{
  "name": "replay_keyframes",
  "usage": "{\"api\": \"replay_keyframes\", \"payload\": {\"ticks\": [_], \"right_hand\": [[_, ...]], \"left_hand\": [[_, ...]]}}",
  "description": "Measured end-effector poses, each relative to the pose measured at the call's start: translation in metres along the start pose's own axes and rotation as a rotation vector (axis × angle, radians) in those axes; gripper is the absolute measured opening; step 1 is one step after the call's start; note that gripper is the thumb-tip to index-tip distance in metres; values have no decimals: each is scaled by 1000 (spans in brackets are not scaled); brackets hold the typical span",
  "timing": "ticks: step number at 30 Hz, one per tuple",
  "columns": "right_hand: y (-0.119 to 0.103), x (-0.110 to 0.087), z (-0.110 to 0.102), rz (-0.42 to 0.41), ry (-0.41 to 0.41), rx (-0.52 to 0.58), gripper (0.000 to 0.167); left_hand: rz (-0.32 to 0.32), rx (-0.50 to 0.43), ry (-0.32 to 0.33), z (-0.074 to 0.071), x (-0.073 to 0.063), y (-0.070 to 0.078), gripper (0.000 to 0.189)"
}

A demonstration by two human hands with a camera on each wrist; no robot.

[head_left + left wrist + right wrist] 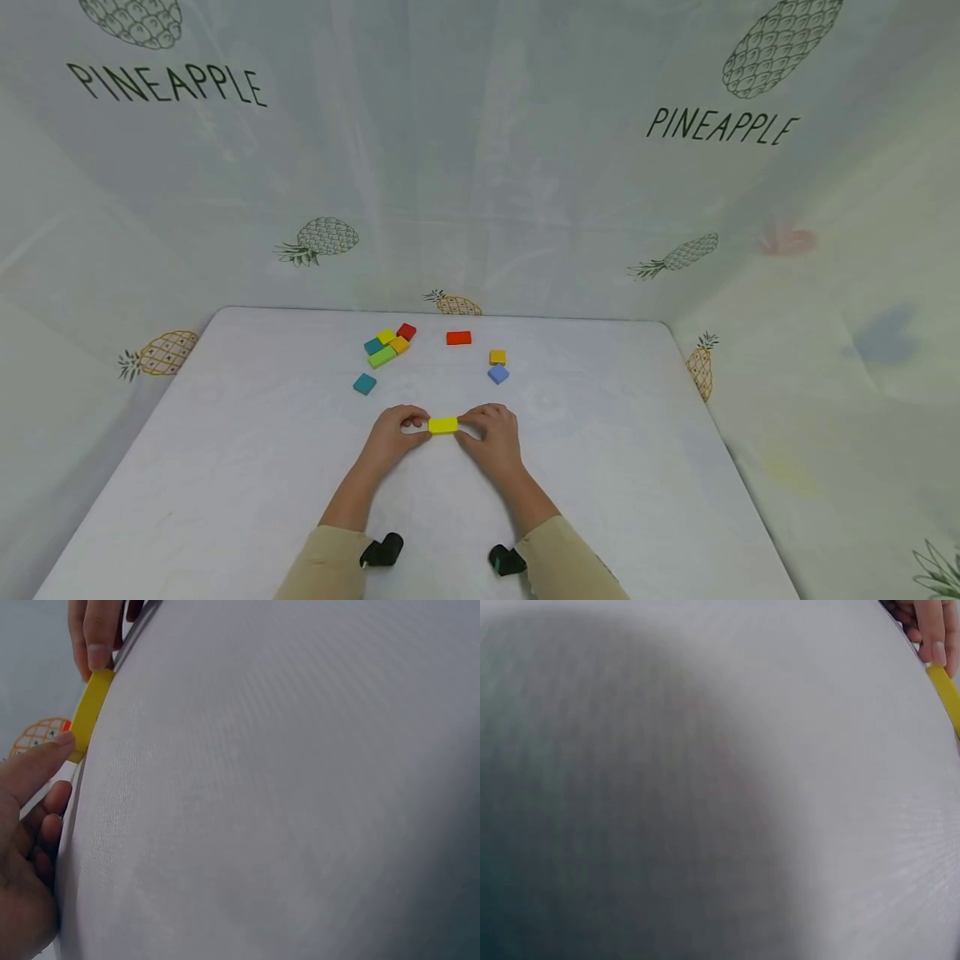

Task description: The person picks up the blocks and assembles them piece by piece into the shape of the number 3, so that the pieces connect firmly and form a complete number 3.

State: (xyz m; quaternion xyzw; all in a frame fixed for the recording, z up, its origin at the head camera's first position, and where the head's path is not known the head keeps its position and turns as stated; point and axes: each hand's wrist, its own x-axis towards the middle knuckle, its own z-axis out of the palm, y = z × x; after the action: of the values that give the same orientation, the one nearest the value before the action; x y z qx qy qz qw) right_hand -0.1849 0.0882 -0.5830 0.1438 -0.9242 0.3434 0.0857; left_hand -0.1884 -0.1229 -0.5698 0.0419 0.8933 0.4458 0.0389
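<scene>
A bright yellow rectangular block (443, 426) lies crosswise between the two hands, low over the white table. My left hand (387, 439) pinches its left end with thumb and fingertips. At the right end, my right hand (498, 442) pinches it the same way. Seen from the left wrist, the yellow block (91, 712) appears slanted, the left thumb against its near end and the other hand's fingertips at its far end. Only part of the yellow block (945, 696) enters the right wrist view, at the right edge.
Beyond the hands, a green block (382, 357) sits in a cluster with several small red, yellow, orange and teal ones. A teal block (364, 384) lies nearer. Farther right are a red block (459, 337), an orange block (497, 357) and a blue block (498, 374). Pineapple-print cloth (480, 167) surrounds the table.
</scene>
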Motion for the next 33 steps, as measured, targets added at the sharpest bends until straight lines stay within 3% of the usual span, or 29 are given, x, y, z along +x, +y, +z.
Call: {"api": "replay_keyframes", "payload": {"ticks": [4, 7, 13, 21, 33], "right_hand": [[1, 1, -2, 55, -7, 49, 21], [1, 4, -6, 127, 1, 154, 23], [6, 19, -25, 199, 91, 321, 26], [25, 43, -39, 243, 172, 287, 27], [39, 64, -36, 344, 151, 138, 32]], "left_hand": [[3, 5, 7, 3, 1, 1, 22], [2, 23, 19, 4, 0, 3, 22], [-4, 50, 35, 6, -1, 3, 22], [0, 58, 35, 6, -1, 6, 22], [16, 40, 38, 2, -4, 11, 21]]}}
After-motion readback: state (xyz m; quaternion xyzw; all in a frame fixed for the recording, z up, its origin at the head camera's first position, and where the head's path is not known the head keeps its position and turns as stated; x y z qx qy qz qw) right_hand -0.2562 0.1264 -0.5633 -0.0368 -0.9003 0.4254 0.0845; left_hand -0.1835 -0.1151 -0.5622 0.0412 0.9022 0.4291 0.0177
